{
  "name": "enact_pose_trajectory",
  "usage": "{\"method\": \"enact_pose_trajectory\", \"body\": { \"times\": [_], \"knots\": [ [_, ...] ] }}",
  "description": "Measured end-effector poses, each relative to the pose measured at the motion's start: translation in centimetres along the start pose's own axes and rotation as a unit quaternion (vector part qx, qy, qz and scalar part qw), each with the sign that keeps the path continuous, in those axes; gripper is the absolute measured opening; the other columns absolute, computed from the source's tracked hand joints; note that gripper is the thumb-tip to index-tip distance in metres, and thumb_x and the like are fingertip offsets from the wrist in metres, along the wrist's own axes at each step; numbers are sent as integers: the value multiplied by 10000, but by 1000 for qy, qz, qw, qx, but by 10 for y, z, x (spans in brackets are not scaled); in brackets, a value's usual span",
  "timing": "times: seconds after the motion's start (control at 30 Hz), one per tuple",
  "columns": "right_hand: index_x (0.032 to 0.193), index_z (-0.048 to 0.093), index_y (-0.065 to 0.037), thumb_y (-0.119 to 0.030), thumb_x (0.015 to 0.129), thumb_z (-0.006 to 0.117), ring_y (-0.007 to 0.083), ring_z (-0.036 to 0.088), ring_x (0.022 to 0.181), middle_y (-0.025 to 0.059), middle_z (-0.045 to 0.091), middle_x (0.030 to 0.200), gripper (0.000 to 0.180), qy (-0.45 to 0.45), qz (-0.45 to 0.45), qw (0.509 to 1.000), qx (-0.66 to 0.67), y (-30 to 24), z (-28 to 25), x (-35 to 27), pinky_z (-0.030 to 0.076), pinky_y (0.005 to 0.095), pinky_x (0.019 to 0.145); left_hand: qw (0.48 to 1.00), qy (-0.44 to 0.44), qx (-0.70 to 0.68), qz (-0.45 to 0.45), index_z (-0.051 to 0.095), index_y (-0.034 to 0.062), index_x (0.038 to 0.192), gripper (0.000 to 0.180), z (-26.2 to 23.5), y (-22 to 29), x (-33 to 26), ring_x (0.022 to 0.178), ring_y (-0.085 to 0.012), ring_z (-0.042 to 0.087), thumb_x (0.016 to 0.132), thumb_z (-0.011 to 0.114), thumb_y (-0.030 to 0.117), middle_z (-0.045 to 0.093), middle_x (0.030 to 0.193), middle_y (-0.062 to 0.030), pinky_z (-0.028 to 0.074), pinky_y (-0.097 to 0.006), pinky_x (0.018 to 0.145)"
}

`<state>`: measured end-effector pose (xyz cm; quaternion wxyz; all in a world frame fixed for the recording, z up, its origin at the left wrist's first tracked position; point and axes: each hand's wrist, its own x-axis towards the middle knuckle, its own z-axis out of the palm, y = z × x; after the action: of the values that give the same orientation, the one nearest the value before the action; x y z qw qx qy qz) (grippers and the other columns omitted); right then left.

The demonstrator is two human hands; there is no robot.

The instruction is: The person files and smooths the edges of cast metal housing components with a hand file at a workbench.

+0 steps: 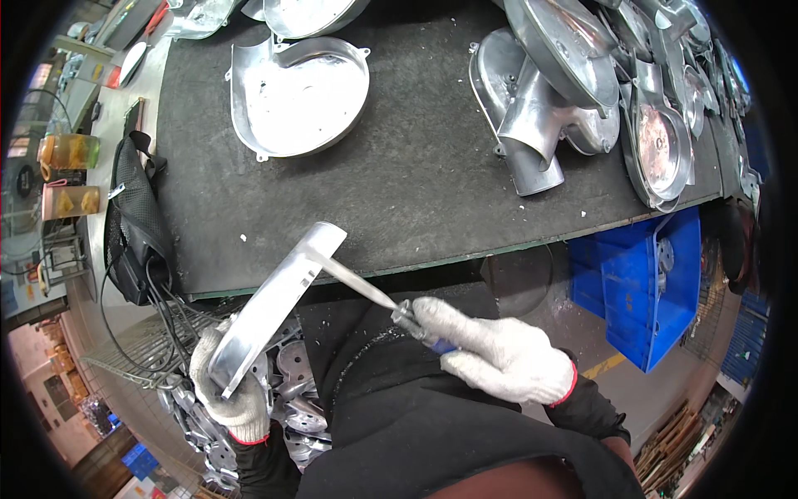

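Two gloved hands at the near edge of the black mat (416,175). Left hand (233,387) closed around the lower end of one shiny metal cover (274,303), held edge-on and tilted, top end reaching up over the mat's near edge. Right hand (499,353) closed around the handle of one file (370,291), blade tip touching the cover's upper part just below the mat edge. Both in white knit gloves with red cuffs, dark sleeves.

On the mat, far left: one open metal cover (299,96) lying hollow side up, two more partly cut off at the frame top beyond it. On the mat, far right: a heap of metal covers (582,91), stacked and overlapping, exact count not clear, at least five.

Right of the mat, below its edge: one blue plastic crate (657,291). Left of the mat: one black mesh bag (133,216) with cables, two drink jars (71,175) further left, one above the other. Below the mat's left corner, under the left hand: pile of small metal discs (291,407), too many and too overlapped to count. Wire rack (141,349) beside that pile.
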<state>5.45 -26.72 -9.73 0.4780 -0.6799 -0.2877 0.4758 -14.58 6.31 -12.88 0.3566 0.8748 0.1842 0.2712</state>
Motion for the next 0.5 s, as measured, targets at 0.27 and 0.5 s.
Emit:
{"method": "enact_pose_trajectory", "body": {
  "times": [0.27,0.5],
  "knots": [
    [1671,167,-10,-404,1014,661,205,334,1536,179,295,1705,911,-66,18,806,589,23,23,6,277,263,1216,996,5,-66,-59,601,-27,1343,361,4,14,4,1241,-297,635,1064,590,202,641,1349,-181,541,-401,1077],
    [1692,111,-72,-333,1034,622,129,578,839,116,438,1610,873,-42,64,855,512,14,12,-4,504,270,721,996,-29,50,-61,625,-48,1300,288,-4,51,22,1113,-301,707,1024,587,26,698,1223,-203,582,-409,965]
  ]
}}
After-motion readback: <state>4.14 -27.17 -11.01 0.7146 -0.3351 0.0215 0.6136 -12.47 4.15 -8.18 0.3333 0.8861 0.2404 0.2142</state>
